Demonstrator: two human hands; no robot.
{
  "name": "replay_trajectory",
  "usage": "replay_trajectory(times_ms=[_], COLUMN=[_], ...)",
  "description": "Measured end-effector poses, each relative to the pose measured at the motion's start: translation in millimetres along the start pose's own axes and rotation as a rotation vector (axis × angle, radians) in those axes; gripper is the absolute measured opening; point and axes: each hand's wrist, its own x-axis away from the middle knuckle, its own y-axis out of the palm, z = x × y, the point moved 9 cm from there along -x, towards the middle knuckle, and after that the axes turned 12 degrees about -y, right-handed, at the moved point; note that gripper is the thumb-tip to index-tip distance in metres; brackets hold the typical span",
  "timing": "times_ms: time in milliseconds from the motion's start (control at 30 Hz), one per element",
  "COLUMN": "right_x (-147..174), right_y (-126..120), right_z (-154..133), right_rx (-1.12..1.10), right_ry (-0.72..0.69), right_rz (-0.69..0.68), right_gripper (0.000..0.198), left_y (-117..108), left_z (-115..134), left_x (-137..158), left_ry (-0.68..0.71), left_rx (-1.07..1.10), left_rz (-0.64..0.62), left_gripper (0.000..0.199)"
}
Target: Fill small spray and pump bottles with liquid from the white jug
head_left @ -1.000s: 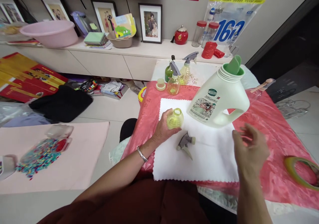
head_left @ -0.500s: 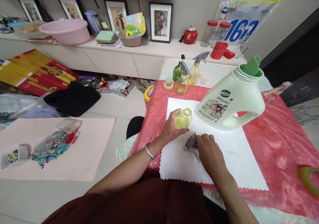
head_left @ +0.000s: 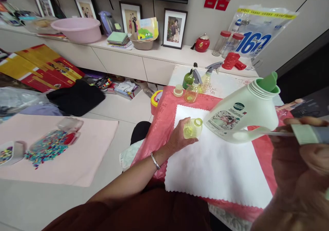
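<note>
My left hand is wrapped round a small, clear yellow-green spray bottle, its open neck tilted up and to the right. Close to the camera at the right, my right hand is raised and blurred. Its fingers grip a spray head with a pale green collar and a grey part; a thin tube points left from it. Beyond the bottle a large pale green detergent jug stands on the white cloth, a green spout insert in its mouth.
At the table's back stand spray bottles and a pale cap. Red plastic covers the table. To the left, a pink mat carries colourful small pieces. A white cabinet runs along the wall.
My right hand has lifted the spray head off the white cloth and carried it up to the right, close to the camera. My left hand still holds the bottle, and the view has shifted slightly.
</note>
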Motion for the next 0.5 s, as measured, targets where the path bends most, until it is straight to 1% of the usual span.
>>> replay_trajectory(times_ms=[67,100,167,233,333,400,500], right_x=[-6.1,-6.1,-3.4,0.9,7.0,9.8,13.5], right_y=[18.7,27.5,40.0,48.7,54.5,54.3,54.3], right_z=[-8.3,-9.1,-11.2,-7.7,7.1,15.2,23.2], right_rx=[-0.128,-0.152,-0.173,-0.193,-0.223,-0.227,-0.153], right_ry=[-0.051,-0.036,-0.037,-0.024,0.027,0.033,0.020], right_rz=[0.034,0.053,0.105,0.117,0.074,0.033,-0.045], right_gripper=[0.033,0.029,0.032,0.033,0.032,0.034,0.038], left_y=[0.3,0.3,0.2,0.7,1.4,1.6,1.9], left_z=[0.1,-0.1,-0.8,-2.2,-4.1,-3.9,-3.1], left_x=[-0.1,-0.4,-0.8,-1.2,-1.2,-1.0,-0.9], left_ry=[0.003,0.003,-0.002,-0.017,-0.039,-0.039,-0.033], left_rx=[0.000,0.000,0.001,0.000,0.008,0.009,0.001], left_rz=[-0.002,-0.001,0.003,-0.001,-0.009,-0.013,-0.016], left_gripper=[0.103,0.103,0.104,0.104,0.104,0.105,0.105])
